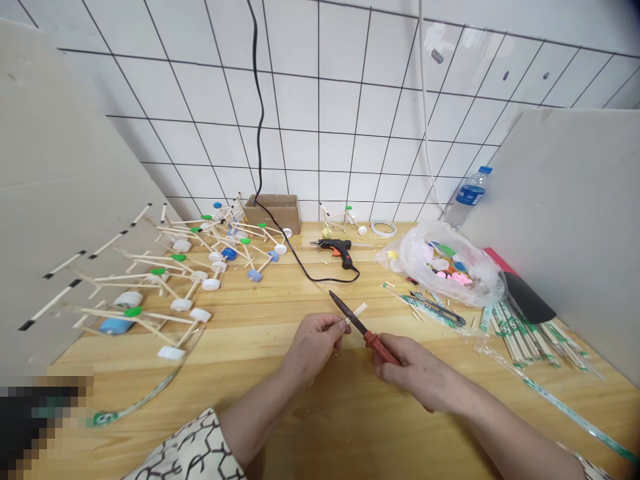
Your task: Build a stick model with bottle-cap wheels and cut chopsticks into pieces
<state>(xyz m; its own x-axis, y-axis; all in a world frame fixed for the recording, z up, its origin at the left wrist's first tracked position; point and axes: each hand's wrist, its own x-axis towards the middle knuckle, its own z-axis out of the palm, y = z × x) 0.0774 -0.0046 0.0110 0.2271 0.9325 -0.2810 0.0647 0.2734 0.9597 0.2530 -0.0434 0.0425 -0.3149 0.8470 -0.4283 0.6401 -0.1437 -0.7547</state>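
My left hand (316, 341) pinches a short pale wooden stick (358, 311) between thumb and fingers, just above the wooden table (320, 413). My right hand (417, 371) is closed round the red handle of a dark-bladed tool (356, 323). The blade slants up and left and crosses the stick right next to my left fingertips. Both hands are near the table's middle front.
Several stick-and-bottle-cap models (190, 273) fill the left of the table. Behind are a cardboard box (274, 210), a black glue gun (336, 247) with its cable, a plastic bag of caps (445, 260), a water bottle (467, 197), snips (440, 310) and packed sticks (525, 337).
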